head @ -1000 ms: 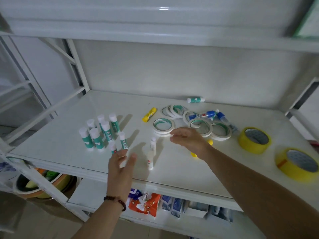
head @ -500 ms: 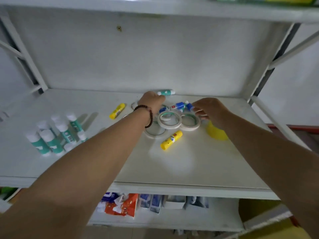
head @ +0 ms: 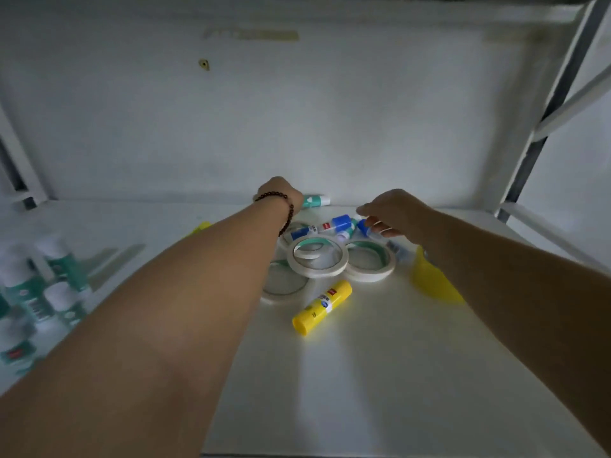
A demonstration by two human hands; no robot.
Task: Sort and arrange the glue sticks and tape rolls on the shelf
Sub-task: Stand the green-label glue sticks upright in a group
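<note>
The left hand is seen reaching a green glue stick at the back, grip hidden; the right hand is pinched on a blue glue stick. Green-and-white sticks are grouped upright left, while tape rolls and a yellow stick are left unsorted mid-shelf.

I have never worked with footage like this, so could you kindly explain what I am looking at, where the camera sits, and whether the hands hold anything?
There is no machine: a camera on a person's head looks down at their bare arms. They reach over a white shelf. The left hand, with a bead bracelet, is at a green glue stick by the back wall. The right hand touches a blue glue stick; neither grip is clear. Nearby lie white tape rolls, a yellow glue stick and a yellow tape roll. Green glue sticks stand at left.
</note>
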